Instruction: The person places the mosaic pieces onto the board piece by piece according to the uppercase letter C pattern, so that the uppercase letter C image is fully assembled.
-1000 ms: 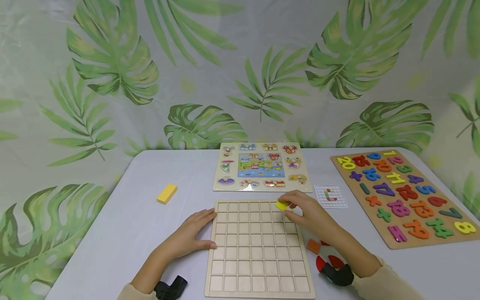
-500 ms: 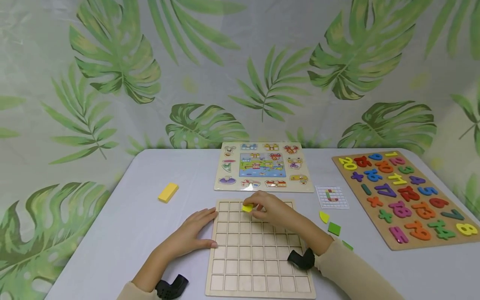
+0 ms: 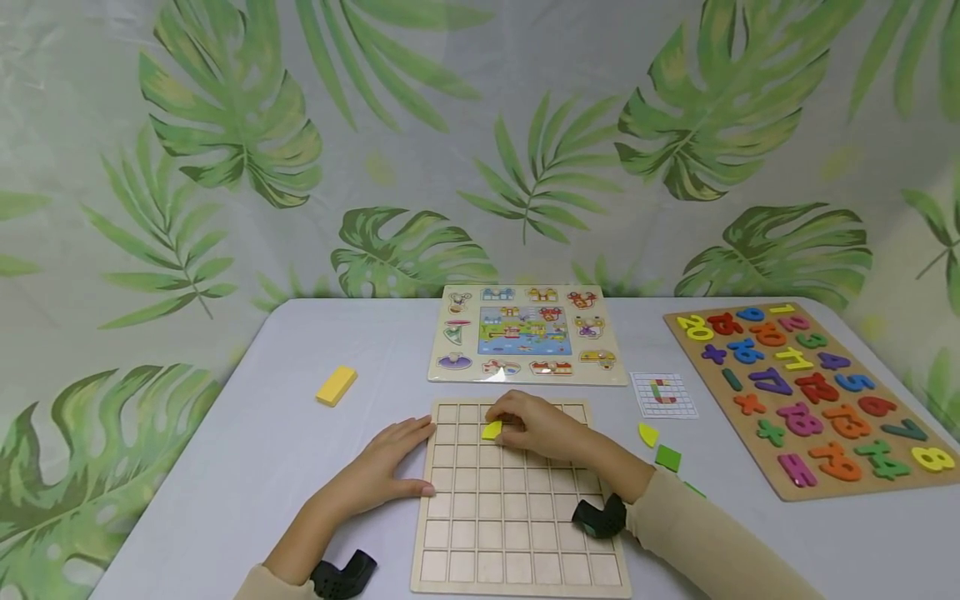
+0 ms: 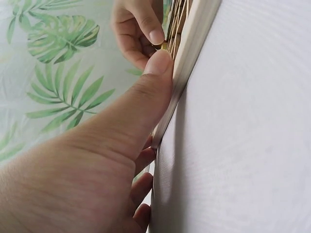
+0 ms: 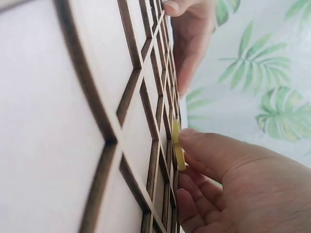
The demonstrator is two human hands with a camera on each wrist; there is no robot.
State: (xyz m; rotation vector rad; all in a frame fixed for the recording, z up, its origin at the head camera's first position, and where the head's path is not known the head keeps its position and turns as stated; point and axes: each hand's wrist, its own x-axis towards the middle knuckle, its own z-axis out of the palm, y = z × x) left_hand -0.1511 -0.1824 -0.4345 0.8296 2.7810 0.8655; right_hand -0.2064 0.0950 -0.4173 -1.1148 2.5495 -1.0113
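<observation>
A wooden grid board (image 3: 491, 508) lies flat on the table. Over its far rows, around the third column, my right hand (image 3: 536, 427) pinches a small yellow tile (image 3: 492, 430) between thumb and fingers. The right wrist view shows that tile (image 5: 179, 150) edge-on, right at the grid's ridges. My left hand (image 3: 382, 462) rests at the board's left edge with its fingers extended and thumb spread apart; in the left wrist view the thumb (image 4: 158, 65) lies against the rim.
Right of the board lie a yellow quarter-circle tile (image 3: 648, 434), a green square tile (image 3: 668, 457) and a partly covered green piece (image 3: 695, 489). A printed grid card (image 3: 664, 394), a picture puzzle (image 3: 525, 367), a number board (image 3: 757, 442) and a yellow block (image 3: 336, 385) surround the board.
My right hand has carried the yellow tile left from the board's far right corner, then slightly nearer. Its forearm now covers the orange and red pieces and uncovers yellow and green ones. My left hand stays put.
</observation>
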